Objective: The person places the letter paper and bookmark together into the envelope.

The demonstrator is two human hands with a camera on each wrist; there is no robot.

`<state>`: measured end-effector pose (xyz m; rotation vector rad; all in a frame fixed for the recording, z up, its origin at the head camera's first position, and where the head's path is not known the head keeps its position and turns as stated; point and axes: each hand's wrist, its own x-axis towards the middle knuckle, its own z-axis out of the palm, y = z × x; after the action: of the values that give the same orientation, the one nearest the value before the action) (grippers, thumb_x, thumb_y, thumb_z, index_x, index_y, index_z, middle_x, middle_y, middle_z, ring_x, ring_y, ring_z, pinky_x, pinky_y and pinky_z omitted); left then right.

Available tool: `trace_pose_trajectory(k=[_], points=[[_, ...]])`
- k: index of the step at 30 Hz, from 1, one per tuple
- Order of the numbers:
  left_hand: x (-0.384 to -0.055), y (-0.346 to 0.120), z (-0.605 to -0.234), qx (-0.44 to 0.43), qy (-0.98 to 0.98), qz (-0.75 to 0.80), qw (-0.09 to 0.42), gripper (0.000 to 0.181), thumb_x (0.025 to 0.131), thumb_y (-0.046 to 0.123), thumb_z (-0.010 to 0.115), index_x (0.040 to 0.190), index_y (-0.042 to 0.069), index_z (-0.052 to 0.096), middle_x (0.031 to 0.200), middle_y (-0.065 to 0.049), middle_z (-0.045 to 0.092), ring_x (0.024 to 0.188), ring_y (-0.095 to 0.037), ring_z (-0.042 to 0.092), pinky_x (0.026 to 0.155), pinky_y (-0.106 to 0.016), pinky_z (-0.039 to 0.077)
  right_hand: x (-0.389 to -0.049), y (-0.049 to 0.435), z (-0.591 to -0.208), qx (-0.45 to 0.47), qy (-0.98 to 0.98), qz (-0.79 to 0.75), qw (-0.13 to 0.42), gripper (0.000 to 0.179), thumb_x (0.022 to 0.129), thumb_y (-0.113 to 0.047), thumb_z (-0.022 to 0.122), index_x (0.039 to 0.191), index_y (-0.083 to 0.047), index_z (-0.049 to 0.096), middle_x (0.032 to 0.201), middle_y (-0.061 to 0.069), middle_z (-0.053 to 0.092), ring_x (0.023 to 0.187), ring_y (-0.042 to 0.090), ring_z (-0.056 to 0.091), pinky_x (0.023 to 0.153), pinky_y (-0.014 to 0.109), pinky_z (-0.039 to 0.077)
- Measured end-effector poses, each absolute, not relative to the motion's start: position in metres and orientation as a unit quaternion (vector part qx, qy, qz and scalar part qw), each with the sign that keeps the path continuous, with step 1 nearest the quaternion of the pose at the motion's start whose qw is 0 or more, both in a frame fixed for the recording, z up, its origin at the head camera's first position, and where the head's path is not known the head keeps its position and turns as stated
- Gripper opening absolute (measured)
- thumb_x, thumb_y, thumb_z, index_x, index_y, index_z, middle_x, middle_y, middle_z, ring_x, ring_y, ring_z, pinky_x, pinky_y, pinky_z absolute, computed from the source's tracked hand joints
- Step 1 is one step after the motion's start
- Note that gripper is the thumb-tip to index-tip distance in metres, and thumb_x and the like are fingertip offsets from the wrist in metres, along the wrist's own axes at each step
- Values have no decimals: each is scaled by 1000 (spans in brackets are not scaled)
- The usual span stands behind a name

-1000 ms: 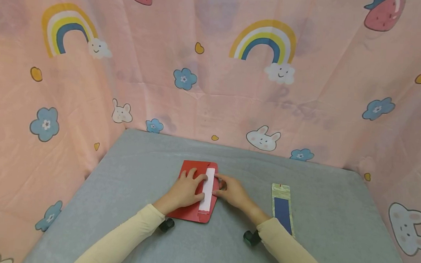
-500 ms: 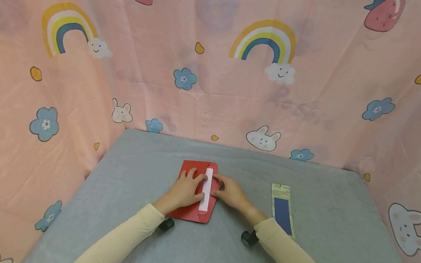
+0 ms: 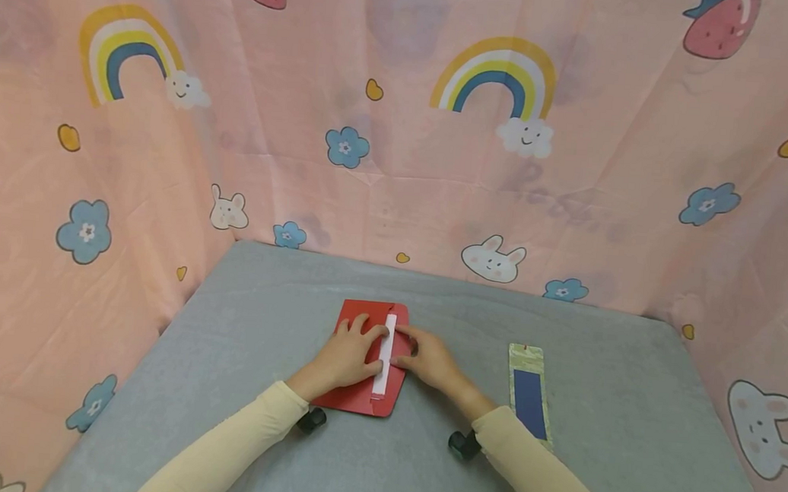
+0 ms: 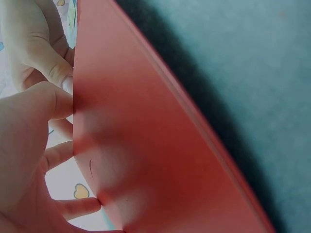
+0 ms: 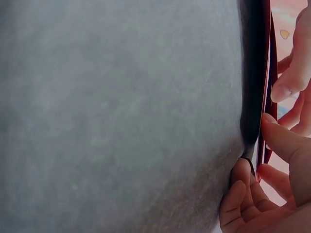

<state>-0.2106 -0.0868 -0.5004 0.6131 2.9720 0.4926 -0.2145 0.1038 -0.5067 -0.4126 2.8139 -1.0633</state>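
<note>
A red envelope [image 3: 352,402] lies on the grey tabletop with its flap spread to the right. A narrow white strip of card or paper [image 3: 388,345] shows along its opening. My left hand [image 3: 345,355] rests on the envelope, fingers spread, thumb and index finger beside the opening; in the left wrist view the red envelope [image 4: 146,126] stands out large beside those fingertips. My right hand [image 3: 432,363] holds the right edge of the white piece with thumb and index finger. In the right wrist view its fingers [image 5: 279,133] meet the thin edge; the other fingers are curled low near the table.
To the right lies a flat greenish-gold strip with a dark blue panel [image 3: 529,404], partly behind the right sleeve [image 3: 523,453]. The grey tabletop [image 3: 281,284] ends at a pink patterned curtain [image 3: 397,200] at the back and sides. Dark wrist cameras sit under both wrists.
My right hand has moved slightly left, and the white piece shows as a narrower strip, having slid left into the red envelope. My left hand has stayed in place.
</note>
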Motion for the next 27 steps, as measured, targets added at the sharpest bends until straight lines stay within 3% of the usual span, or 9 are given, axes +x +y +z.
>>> trace_pose_trajectory(k=[7, 13, 27], points=[[-212, -87, -502, 202, 966, 158, 30, 56, 87, 34, 67, 140, 23, 50, 149, -21, 41, 129, -51, 44, 96, -59, 51, -214, 101, -509, -132, 923, -359, 44, 61, 83, -19, 79, 139, -10, 56, 133, 12, 64, 110, 25, 60, 101, 47, 50], [-212, -86, -502, 205, 965, 158, 29, 57, 87, 34, 67, 140, 23, 50, 148, -20, 41, 129, -50, 44, 93, -57, 53, -214, 99, -511, -128, 921, -366, 40, 58, 84, -19, 78, 137, -10, 58, 137, 12, 62, 124, 30, 57, 107, 51, 46], [-210, -88, -500, 210, 965, 157, 27, 57, 88, 33, 66, 141, 22, 50, 148, -22, 41, 129, -52, 44, 96, -61, 50, -214, 91, -514, -117, 930, -347, 37, 57, 82, -23, 80, 135, -12, 60, 128, 12, 64, 111, 28, 57, 99, 50, 49]])
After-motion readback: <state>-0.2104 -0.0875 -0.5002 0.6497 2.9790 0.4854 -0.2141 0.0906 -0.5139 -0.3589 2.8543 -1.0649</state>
